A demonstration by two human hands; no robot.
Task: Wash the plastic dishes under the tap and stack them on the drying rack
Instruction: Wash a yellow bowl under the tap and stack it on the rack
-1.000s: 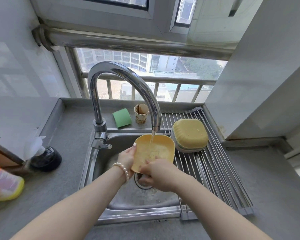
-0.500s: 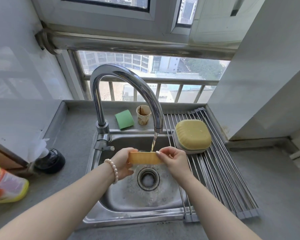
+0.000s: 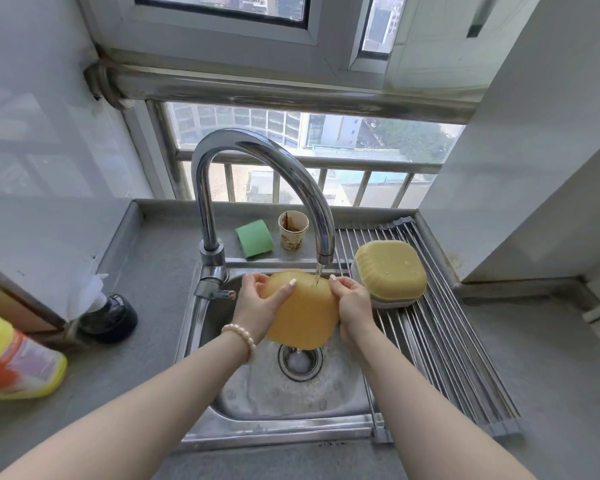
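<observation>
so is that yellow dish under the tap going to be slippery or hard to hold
Probably slippery: water from the tap runs over the yellow dish. It looks like stiff, light plastic, since it holds its shape with the left hand and right hand gripping only its edges. A two-handed grip seems wise.

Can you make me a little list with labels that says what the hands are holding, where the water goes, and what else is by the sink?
held dish: yellow dish, bottom side facing the camera, over the sink
left hand: grips the dish's left edge
right hand: grips the dish's right edge
water: runs from the tap onto the dish's top edge
drying rack: a stack of upside-down dishes, yellow one on top
behind the sink: green sponge, stained paper cup
left counter: yellow bottle
</observation>
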